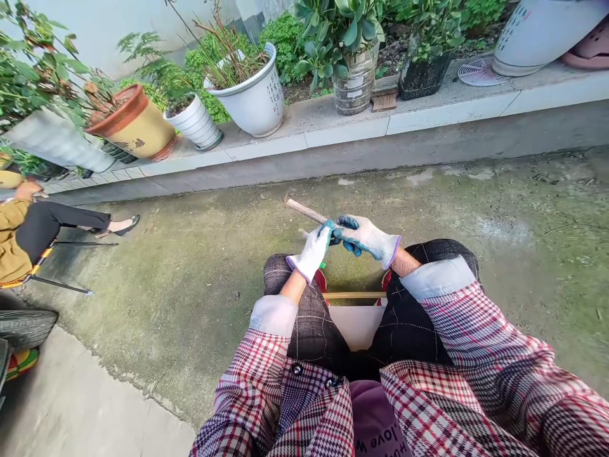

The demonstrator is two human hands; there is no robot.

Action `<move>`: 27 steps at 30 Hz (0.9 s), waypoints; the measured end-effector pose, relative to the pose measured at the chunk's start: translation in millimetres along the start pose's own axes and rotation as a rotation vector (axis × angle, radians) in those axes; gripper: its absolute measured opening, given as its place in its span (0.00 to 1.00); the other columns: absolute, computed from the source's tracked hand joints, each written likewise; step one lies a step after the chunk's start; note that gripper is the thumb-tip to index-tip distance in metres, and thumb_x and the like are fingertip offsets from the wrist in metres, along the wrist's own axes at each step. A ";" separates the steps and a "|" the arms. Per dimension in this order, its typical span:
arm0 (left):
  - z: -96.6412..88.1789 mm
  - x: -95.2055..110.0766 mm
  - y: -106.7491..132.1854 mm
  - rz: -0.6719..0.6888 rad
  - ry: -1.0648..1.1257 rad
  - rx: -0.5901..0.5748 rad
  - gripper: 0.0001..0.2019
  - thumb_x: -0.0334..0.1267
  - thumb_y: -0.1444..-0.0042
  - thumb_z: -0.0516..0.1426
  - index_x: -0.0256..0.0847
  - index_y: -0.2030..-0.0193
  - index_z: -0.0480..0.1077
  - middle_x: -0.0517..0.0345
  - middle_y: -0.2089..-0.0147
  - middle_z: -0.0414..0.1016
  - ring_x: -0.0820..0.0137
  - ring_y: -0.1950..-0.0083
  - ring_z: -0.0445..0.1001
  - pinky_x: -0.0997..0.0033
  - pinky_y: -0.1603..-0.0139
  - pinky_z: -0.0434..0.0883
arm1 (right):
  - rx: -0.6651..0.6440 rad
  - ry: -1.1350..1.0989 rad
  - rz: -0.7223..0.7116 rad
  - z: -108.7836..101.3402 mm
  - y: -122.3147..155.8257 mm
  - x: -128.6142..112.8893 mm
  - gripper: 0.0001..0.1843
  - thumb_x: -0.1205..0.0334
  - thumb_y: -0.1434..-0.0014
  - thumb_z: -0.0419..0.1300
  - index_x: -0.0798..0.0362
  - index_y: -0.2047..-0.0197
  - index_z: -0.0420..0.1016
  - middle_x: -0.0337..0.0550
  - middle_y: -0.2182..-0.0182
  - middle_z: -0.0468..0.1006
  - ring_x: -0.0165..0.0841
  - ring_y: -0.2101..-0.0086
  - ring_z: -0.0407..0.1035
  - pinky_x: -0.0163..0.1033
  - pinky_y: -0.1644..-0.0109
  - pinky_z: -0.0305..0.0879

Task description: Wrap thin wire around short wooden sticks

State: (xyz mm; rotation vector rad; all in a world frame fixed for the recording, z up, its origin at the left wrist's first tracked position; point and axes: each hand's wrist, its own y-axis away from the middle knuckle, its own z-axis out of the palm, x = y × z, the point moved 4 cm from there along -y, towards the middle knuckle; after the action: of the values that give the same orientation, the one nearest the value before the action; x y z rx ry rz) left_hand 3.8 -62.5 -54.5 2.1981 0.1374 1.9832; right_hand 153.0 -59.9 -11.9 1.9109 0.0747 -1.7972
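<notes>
Both my hands wear white gloves with blue-green fingertips and meet above my knees. My right hand point(368, 238) is closed round a thin wooden stick point(304, 210) that points up and to the left. My left hand point(314, 251) is closed against the near end of the same stick, its fingers touching those of the right. A second short stub of wood shows just below the stick, partly hidden by the left glove. I sit in a red plaid jacket and dark checked trousers.
A raised concrete ledge point(361, 130) runs across the back with several potted plants, among them a white pot point(257, 95) and an orange-rimmed pot point(133, 124). Another person sits on a chair at the left point(28, 235). Mossy concrete ground point(190, 266) lies all around.
</notes>
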 end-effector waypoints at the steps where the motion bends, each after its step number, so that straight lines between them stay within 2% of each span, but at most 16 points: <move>1: -6.6 2.3 0.7 0.013 0.013 0.058 0.15 0.48 0.35 0.56 0.39 0.56 0.78 0.49 0.59 0.80 0.61 0.56 0.78 0.59 0.52 0.77 | 0.022 0.027 0.007 -4.7 1.5 0.4 0.07 0.63 0.43 0.61 0.52 0.59 0.71 0.35 0.75 0.71 0.24 0.82 0.60 0.29 0.86 0.56; 4: -35.3 9.9 1.0 0.091 0.088 0.346 0.13 0.42 0.40 0.58 0.37 0.53 0.76 0.50 0.54 0.81 0.66 0.56 0.77 0.66 0.53 0.76 | 0.067 0.118 -0.004 -15.0 4.4 4.7 0.05 0.64 0.44 0.61 0.52 0.63 0.71 0.32 0.78 0.66 0.24 0.82 0.58 0.28 0.86 0.56; 5: -43.0 12.3 -0.1 0.115 0.111 0.412 0.14 0.38 0.43 0.59 0.38 0.52 0.76 0.50 0.50 0.81 0.67 0.53 0.77 0.68 0.51 0.75 | 0.053 0.150 -0.023 -15.6 5.2 5.8 0.04 0.63 0.44 0.61 0.52 0.64 0.71 0.31 0.79 0.65 0.24 0.82 0.58 0.29 0.86 0.56; 6: -47.2 13.9 -2.6 0.116 0.131 0.413 0.16 0.34 0.48 0.60 0.38 0.50 0.75 0.50 0.47 0.80 0.67 0.50 0.77 0.68 0.47 0.74 | 0.029 0.177 -0.046 -14.6 6.0 6.5 0.05 0.62 0.44 0.62 0.52 0.64 0.71 0.31 0.79 0.64 0.24 0.82 0.58 0.29 0.86 0.57; 7: -48.2 15.0 -5.8 0.103 0.153 0.367 0.20 0.31 0.51 0.61 0.39 0.49 0.75 0.51 0.44 0.79 0.67 0.46 0.76 0.68 0.44 0.72 | 0.005 0.198 -0.068 -12.7 7.0 6.7 0.05 0.61 0.44 0.62 0.52 0.64 0.71 0.30 0.80 0.64 0.24 0.82 0.59 0.29 0.85 0.58; 9: -41.6 16.0 -11.8 0.045 0.193 0.163 0.25 0.28 0.57 0.63 0.40 0.48 0.75 0.52 0.42 0.78 0.66 0.43 0.75 0.67 0.40 0.69 | -0.035 0.223 -0.100 -7.6 8.6 6.3 0.07 0.61 0.45 0.62 0.52 0.62 0.72 0.31 0.79 0.66 0.25 0.81 0.61 0.30 0.83 0.61; 11: -31.0 16.9 -12.9 -0.008 0.191 -0.061 0.23 0.30 0.58 0.65 0.39 0.51 0.77 0.53 0.46 0.80 0.66 0.46 0.76 0.65 0.40 0.69 | -0.052 0.237 -0.125 -3.7 8.6 5.4 0.11 0.61 0.45 0.62 0.52 0.58 0.74 0.32 0.76 0.70 0.26 0.80 0.64 0.31 0.80 0.64; 13: -24.4 17.1 -10.0 -0.034 0.123 -0.201 0.16 0.33 0.56 0.65 0.37 0.57 0.77 0.53 0.55 0.82 0.67 0.54 0.77 0.65 0.44 0.71 | -0.016 0.308 -0.142 -5.3 6.1 5.2 0.15 0.61 0.44 0.61 0.52 0.52 0.75 0.35 0.72 0.74 0.29 0.76 0.69 0.33 0.75 0.68; 16: -27.2 15.6 -5.6 -0.027 -0.016 -0.230 0.10 0.35 0.51 0.61 0.35 0.61 0.77 0.56 0.63 0.80 0.73 0.67 0.72 0.68 0.56 0.71 | 0.153 0.658 -0.160 -18.2 0.1 5.1 0.20 0.61 0.42 0.60 0.52 0.46 0.75 0.42 0.63 0.80 0.35 0.67 0.75 0.37 0.62 0.72; 18: -33.4 12.8 -4.7 -0.012 -0.097 -0.212 0.10 0.35 0.50 0.59 0.35 0.62 0.76 0.56 0.62 0.79 0.74 0.68 0.70 0.70 0.60 0.70 | 0.230 0.966 -0.131 -27.2 -3.1 6.0 0.21 0.62 0.40 0.59 0.53 0.44 0.75 0.49 0.56 0.81 0.41 0.60 0.77 0.42 0.56 0.71; 19: -36.9 11.0 -4.8 -0.005 -0.150 -0.204 0.09 0.36 0.49 0.58 0.36 0.63 0.76 0.56 0.62 0.79 0.74 0.68 0.70 0.71 0.62 0.69 | 0.224 1.094 -0.102 -30.4 -4.2 7.3 0.21 0.61 0.39 0.58 0.53 0.44 0.75 0.53 0.53 0.81 0.43 0.58 0.77 0.43 0.55 0.71; 21: -44.3 8.2 -6.0 0.027 -0.300 -0.185 0.08 0.37 0.48 0.57 0.37 0.65 0.77 0.58 0.66 0.78 0.72 0.67 0.70 0.72 0.64 0.67 | 0.130 1.261 -0.034 -35.3 -4.6 11.2 0.20 0.60 0.38 0.56 0.52 0.45 0.76 0.56 0.52 0.80 0.46 0.57 0.77 0.45 0.57 0.70; 23: -51.3 7.6 -7.6 0.075 -0.466 -0.170 0.09 0.38 0.46 0.57 0.38 0.65 0.78 0.58 0.67 0.78 0.70 0.66 0.70 0.71 0.63 0.66 | -0.004 1.313 0.015 -40.6 -2.4 14.2 0.18 0.60 0.40 0.58 0.50 0.48 0.79 0.53 0.56 0.82 0.45 0.60 0.77 0.44 0.61 0.68; 25: -56.0 9.3 -8.9 0.115 -0.574 -0.183 0.10 0.39 0.44 0.57 0.39 0.64 0.79 0.57 0.64 0.81 0.68 0.63 0.73 0.69 0.60 0.68 | -0.124 1.254 0.047 -48.7 1.8 15.4 0.17 0.61 0.44 0.61 0.47 0.52 0.81 0.46 0.64 0.83 0.41 0.65 0.77 0.41 0.65 0.66; 27: -56.9 12.4 -9.6 0.128 -0.591 -0.238 0.10 0.39 0.44 0.58 0.40 0.63 0.80 0.56 0.61 0.82 0.66 0.60 0.75 0.68 0.56 0.69 | -0.222 1.079 0.047 -57.7 7.4 14.3 0.16 0.63 0.50 0.65 0.45 0.56 0.84 0.38 0.71 0.82 0.36 0.71 0.74 0.38 0.68 0.64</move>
State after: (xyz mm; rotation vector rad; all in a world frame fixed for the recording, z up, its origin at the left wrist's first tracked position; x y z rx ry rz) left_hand -50.9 -46.8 -38.7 2.5576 -0.3071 1.2355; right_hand 210.5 -47.7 -23.5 2.4312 0.5552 -0.5186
